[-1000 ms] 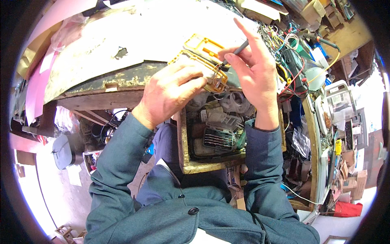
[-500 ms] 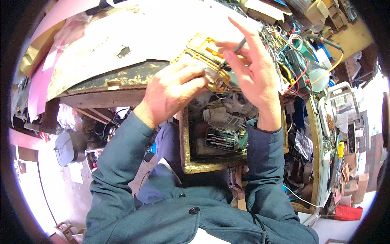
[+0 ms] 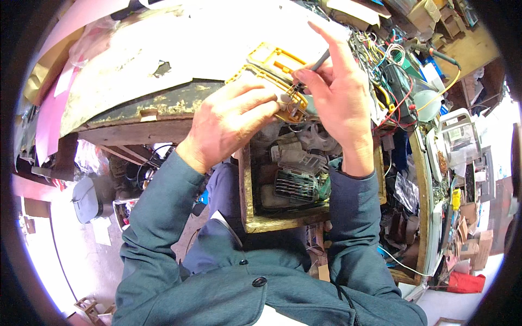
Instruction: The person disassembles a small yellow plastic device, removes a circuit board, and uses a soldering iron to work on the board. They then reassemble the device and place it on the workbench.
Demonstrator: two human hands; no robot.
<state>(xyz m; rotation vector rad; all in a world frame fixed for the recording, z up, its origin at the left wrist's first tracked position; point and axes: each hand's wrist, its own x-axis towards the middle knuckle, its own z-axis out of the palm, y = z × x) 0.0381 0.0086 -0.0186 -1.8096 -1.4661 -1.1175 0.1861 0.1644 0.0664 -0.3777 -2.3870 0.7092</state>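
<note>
L hand point(image 3: 231, 122): palm down, back of hand up, wrist fairly straight, just past the far L corner of the wooden drawer point(image 3: 288, 225). Its fingers are bent & bunched, thumb tucked in close; they grip the near part of the yellow plastic housing point(image 3: 294, 115), though the exact fingertip contact is partly hidden. L forearm, in a dark blue-grey sleeve point(image 3: 157, 209), slants up & inward, L of the drawer.

R hand point(image 3: 340, 95): raised past the drawer's far R corner, turned w/ thumb side toward the L hand. Thumb & curled fingers pinch a slim grey pen-shaped tool point(image 3: 322, 61); index finger is stretched straight out, off the tool. Tool is tilted, lower end down at the housing; whether it touches can't be told. R forearm comes almost straight up, w/ sleeve & cuff over the drawer's R side.

Housing sits btwn the hands, at the drawer's far end, by the edge of the bench point(image 3: 136, 133); a yellow frame part point(image 3: 265, 48) is just beyond it. Thin wires show around its R end, too small to sort out.

In the drawer: flat plastic case w/ slim metal bits point(image 3: 295, 186), plus whitish plastic bags point(image 3: 315, 137). Beyond the drawer's far R corner: tangled coloured wires point(image 3: 392, 51) & a black box w/ red lead point(image 3: 392, 89).
</note>
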